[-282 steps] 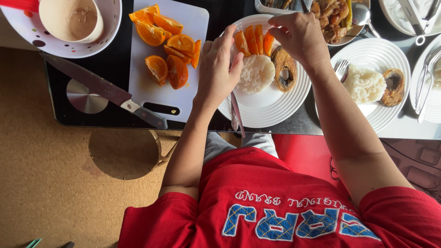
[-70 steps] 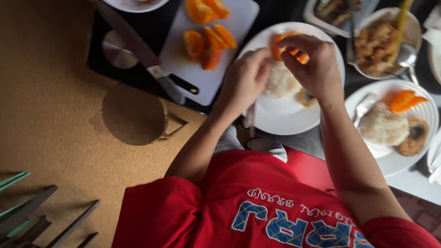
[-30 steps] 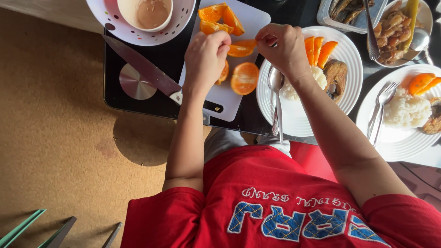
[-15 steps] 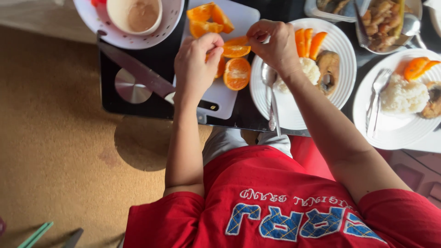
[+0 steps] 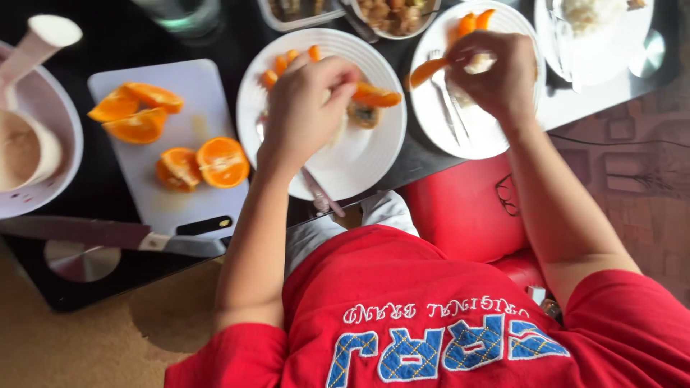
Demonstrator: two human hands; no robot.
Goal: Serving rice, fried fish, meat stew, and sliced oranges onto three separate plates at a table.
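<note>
My left hand [image 5: 310, 108] hovers over the near white plate [image 5: 359, 154] and pinches an orange wedge [image 5: 376, 95] that sticks out to its right. My right hand [image 5: 497, 75] is over the second white plate [image 5: 481, 140] and holds another orange wedge [image 5: 427, 71] by its end, above a fork [image 5: 449, 108]. More orange slices [image 5: 291, 59] lie along the near plate's far rim. Orange wedges [image 5: 476, 20] rest at the second plate's far side. A spoon handle [image 5: 320, 195] lies on the near plate. The rice on both plates is mostly hidden by my hands.
A white cutting board [image 5: 154, 172] at left carries orange halves [image 5: 222, 162] and wedges [image 5: 133, 115]. A large knife [image 5: 108, 234] lies in front of it. A white dotted bowl [image 5: 56, 151] holding a cup sits far left. Dishes of cooked food [image 5: 392, 14] stand behind the plates.
Both hands left the cutting board and moved right, each carrying an orange wedge, the left over the near plate and the right over the second plate. The view shifted right.
</note>
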